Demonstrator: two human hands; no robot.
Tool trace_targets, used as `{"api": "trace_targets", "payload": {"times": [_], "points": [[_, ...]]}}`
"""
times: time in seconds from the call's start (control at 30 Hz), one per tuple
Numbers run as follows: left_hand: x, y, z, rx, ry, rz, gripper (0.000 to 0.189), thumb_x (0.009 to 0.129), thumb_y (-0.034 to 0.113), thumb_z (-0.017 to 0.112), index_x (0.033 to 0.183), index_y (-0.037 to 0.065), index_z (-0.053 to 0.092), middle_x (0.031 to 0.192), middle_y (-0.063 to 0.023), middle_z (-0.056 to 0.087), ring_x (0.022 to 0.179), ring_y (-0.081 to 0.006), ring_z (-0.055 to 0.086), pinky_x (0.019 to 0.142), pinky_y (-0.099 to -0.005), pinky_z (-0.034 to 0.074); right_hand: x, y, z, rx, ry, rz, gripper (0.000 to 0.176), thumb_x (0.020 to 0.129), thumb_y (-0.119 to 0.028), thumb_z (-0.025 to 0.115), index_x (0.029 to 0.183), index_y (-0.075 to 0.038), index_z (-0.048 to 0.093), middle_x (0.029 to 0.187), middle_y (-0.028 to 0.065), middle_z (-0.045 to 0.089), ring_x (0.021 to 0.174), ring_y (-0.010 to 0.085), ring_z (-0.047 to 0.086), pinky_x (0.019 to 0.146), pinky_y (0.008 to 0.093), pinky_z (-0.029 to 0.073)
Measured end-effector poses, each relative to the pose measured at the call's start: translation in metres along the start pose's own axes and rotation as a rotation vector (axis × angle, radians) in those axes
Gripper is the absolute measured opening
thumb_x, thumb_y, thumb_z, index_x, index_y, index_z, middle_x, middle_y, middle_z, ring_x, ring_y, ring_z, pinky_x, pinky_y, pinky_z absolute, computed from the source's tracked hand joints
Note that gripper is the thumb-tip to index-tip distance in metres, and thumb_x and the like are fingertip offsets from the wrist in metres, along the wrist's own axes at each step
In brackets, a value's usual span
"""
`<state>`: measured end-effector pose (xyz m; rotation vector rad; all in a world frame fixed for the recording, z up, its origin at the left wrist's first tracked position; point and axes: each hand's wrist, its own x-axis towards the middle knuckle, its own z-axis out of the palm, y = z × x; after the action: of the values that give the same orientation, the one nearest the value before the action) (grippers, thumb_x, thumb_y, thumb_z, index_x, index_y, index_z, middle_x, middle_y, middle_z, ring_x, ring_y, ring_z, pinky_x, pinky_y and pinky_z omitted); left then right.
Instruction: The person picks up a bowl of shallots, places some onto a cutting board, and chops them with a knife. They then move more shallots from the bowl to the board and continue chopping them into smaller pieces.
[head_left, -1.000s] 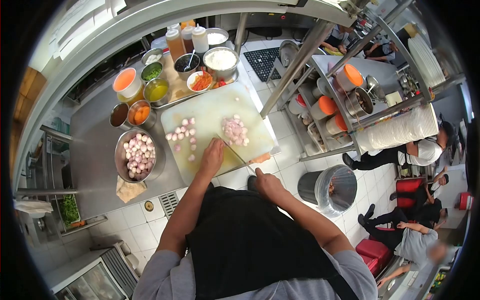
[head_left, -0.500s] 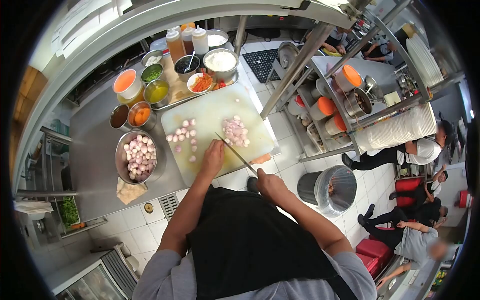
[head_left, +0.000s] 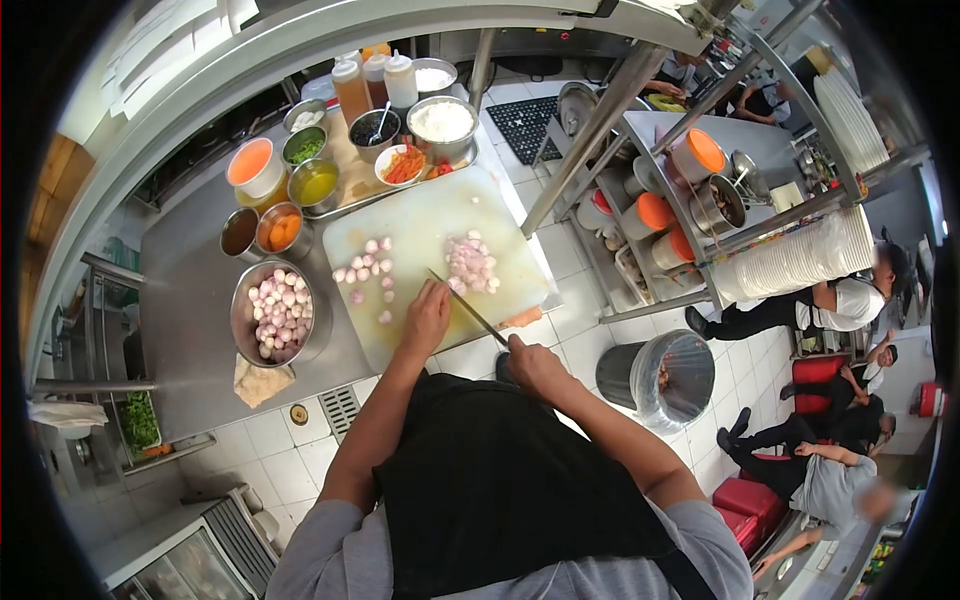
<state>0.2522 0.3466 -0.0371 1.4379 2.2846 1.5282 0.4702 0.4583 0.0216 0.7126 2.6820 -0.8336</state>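
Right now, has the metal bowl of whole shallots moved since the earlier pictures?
No. The metal bowl sits in the same spot on the steel counter, with no visible shift against the cutting board to its right.

In the middle of the frame there are two bare hands (head_left: 429, 317), one knife (head_left: 481, 319), one cutting board (head_left: 405, 215) and two groups of pink bulbs (head_left: 471, 262). On the left I count one bowl of bulbs (head_left: 240, 308); on the right, three containers with orange lids (head_left: 656, 213), two stacks of white plates (head_left: 800, 256) and one bin (head_left: 618, 375).
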Motion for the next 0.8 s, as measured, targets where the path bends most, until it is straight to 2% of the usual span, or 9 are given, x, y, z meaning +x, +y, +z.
{"api": "trace_targets", "payload": {"times": [0.07, 0.2, 0.27, 0.4, 0.73, 0.8], "points": [[0.0, 0.0, -0.002, -0.001, 0.009, -0.005, 0.008, 0.092, -0.003, 0.056, 0.099, -0.003, 0.057, 0.092, -0.0193, 0.058, 0.082, -0.0414, 0.06, 0.07, -0.0443, 0.049, 0.0, -0.003, -0.002, -0.01, 0.016, -0.008, 0.021, 0.091, -0.011, 0.05, 0.107, 0.002, 0.048, 0.074, 0.0291, 0.066, 0.072, 0.0499, 0.066, 0.067, 0.0595, 0.053], [-0.001, -0.001, -0.004, -0.013, 0.007, -0.005, 0.009, 0.09, -0.004, 0.057, 0.099, -0.002, 0.058, 0.09, -0.0189, 0.057, 0.08, -0.0409, 0.06, 0.069, -0.0442, 0.049, 0.001, -0.001, 0.002, -0.018, 0.007, 0.001, 0.022, 0.091, -0.011, 0.051, 0.108, 0.002, 0.048, 0.074, 0.0287, 0.066, 0.074, 0.0495, 0.066, 0.069, 0.0596, 0.053], [-0.002, -0.001, -0.003, -0.012, 0.005, -0.001, 0.01, 0.09, -0.004, 0.057, 0.099, -0.002, 0.058, 0.09, -0.0188, 0.058, 0.08, -0.0408, 0.06, 0.069, -0.0442, 0.049, 0.005, 0.007, 0.011, -0.013, 0.04, -0.036, 0.024, 0.093, -0.016, 0.056, 0.105, 0.002, 0.046, 0.072, 0.0287, 0.065, 0.07, 0.0502, 0.065, 0.063, 0.0596, 0.051], [-0.001, -0.002, -0.005, 0.004, -0.007, 0.006, 0.01, 0.09, -0.004, 0.057, 0.1, -0.002, 0.059, 0.09, -0.0186, 0.058, 0.08, -0.0409, 0.06, 0.068, -0.0444, 0.049, 0.007, 0.011, 0.02, -0.012, 0.053, -0.035, 0.024, 0.092, -0.015, 0.055, 0.105, 0.002, 0.046, 0.071, 0.0281, 0.065, 0.069, 0.0501, 0.064, 0.063, 0.0599, 0.051], [-0.001, -0.001, -0.007, 0.03, -0.016, 0.029, 0.014, 0.089, -0.003, 0.059, 0.103, -0.002, 0.061, 0.094, -0.0178, 0.059, 0.082, -0.0409, 0.063, 0.068, -0.0479, 0.05, -0.007, -0.007, -0.009, 0.038, -0.033, 0.04, 0.027, 0.094, -0.02, 0.056, 0.108, 0.002, 0.047, 0.08, 0.0305, 0.067, 0.079, 0.0508, 0.066, 0.07, 0.0596, 0.051], [-0.002, -0.001, -0.007, 0.024, -0.028, 0.016, 0.014, 0.089, -0.004, 0.059, 0.102, -0.003, 0.061, 0.093, -0.0185, 0.06, 0.081, -0.0408, 0.062, 0.069, -0.0456, 0.051, -0.011, -0.005, -0.01, 0.052, -0.054, 0.046, 0.028, 0.095, -0.022, 0.056, 0.108, 0.002, 0.047, 0.082, 0.0306, 0.067, 0.081, 0.051, 0.066, 0.071, 0.0596, 0.052]]}}
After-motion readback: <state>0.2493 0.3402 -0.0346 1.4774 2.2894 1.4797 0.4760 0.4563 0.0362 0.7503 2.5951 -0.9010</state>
